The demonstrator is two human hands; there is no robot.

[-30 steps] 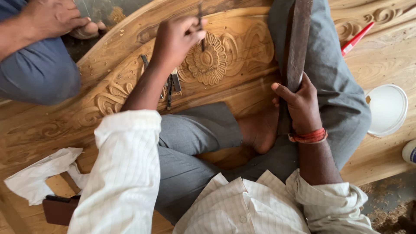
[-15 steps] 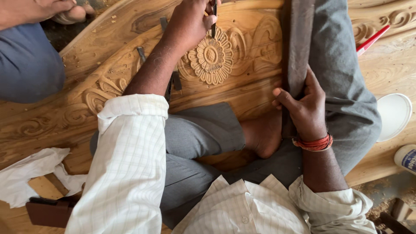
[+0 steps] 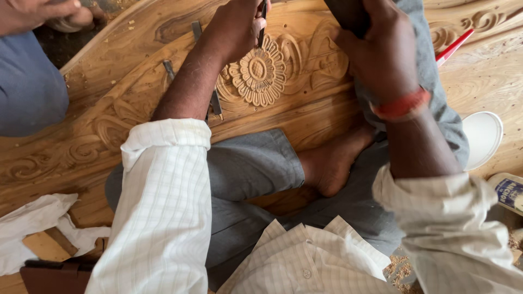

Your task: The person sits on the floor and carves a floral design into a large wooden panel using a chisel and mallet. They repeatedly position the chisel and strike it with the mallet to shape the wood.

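The frame's top edge cuts off the chisel point(image 3: 262, 24) and mallet point(image 3: 348, 16).

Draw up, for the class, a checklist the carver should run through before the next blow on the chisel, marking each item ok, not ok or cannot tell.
1. Chisel gripped in left hand: ok.
2. Chisel tip at the flower carving: ok, at its top edge.
3. Dark mallet held firmly in right hand: ok, though its head is out of view.
4. Bare foot away from the chisel: ok, below the carved panel.
5. The other person's hand out of range: ok, far left.
6. Chisel sharpness: cannot tell.
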